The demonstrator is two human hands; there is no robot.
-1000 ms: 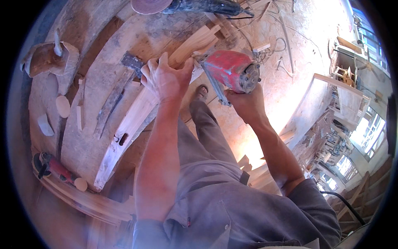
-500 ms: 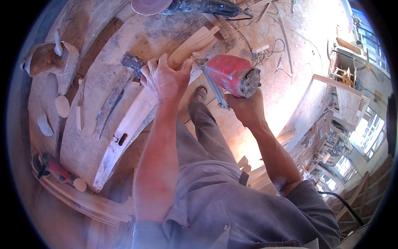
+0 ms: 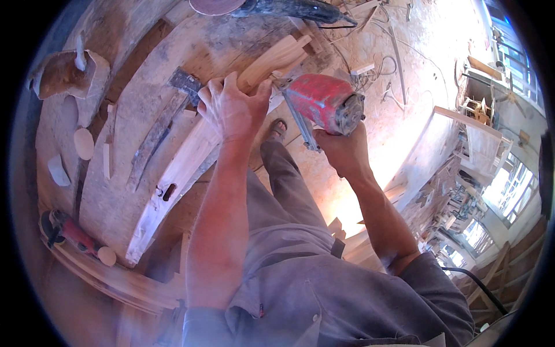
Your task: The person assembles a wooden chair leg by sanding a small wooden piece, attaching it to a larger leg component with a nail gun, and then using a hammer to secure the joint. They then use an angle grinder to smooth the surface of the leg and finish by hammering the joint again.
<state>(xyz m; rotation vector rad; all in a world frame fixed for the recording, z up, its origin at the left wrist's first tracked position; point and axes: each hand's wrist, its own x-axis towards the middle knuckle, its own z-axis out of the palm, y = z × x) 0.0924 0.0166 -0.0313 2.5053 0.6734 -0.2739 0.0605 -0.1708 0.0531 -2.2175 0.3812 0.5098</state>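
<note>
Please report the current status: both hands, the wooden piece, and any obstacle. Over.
Left hand clasping wooden piece. Right hand holding red nail gun, close to that piece. Dark tool head lying close beside left hand.

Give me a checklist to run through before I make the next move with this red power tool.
1. Wooden beam held: ok, the left hand grips it from above.
2. Red power tool in hand: ok, the right hand holds it.
3. Left thumb well away from the tool's nose: not ok, the two look close together.
4. Nose seated against the wood: cannot tell, the contact is not clear in this view.
5. Wood surface under the left palm sound: cannot tell, the hand covers it.
6. Red grinder out of the hands: ok, it lies off to the left.
</note>
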